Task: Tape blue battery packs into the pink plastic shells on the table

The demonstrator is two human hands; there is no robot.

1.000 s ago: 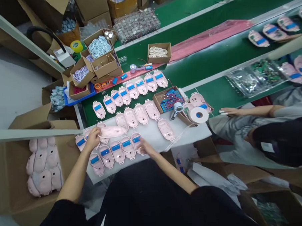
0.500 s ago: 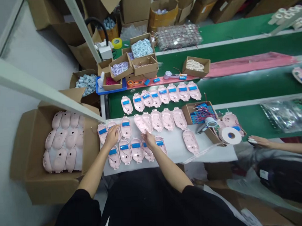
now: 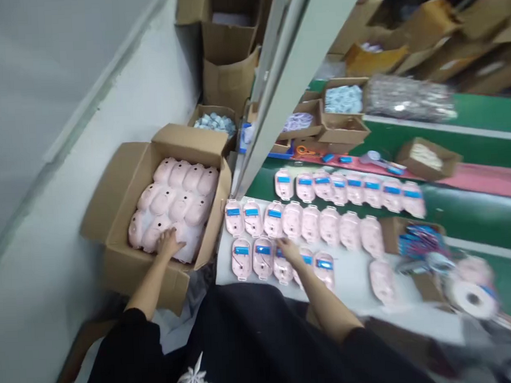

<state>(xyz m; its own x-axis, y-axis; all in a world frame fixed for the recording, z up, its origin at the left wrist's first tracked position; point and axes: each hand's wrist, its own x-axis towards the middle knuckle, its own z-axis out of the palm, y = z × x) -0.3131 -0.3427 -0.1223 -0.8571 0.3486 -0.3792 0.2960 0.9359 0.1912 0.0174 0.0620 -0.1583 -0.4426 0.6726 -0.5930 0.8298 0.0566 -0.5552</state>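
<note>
My left hand reaches into a cardboard carton at the left, its fingers spread on the front pink plastic shells. The shells lie in rows with their rounded backs up, each showing a small dark hole. My right hand hovers over the white worktop, fingers apart and slightly bent, close to a pink half shell with a blue battery; nothing shows in its grasp. Two rows of open half shells lie around it. Several hold blue batteries, while others, such as a bare half shell, have none. My right forearm partly covers the front row.
The carton stands against the table's left end, near a slanted metal post. Another shell row lies on the green surface. Small boxes of rings, a box of blue batteries and a white roll stand farther right.
The view has swung left. My left hand has gone from the tabletop shells into the carton. My right hand has let go of the tilted shell, which now lies in the row.
</note>
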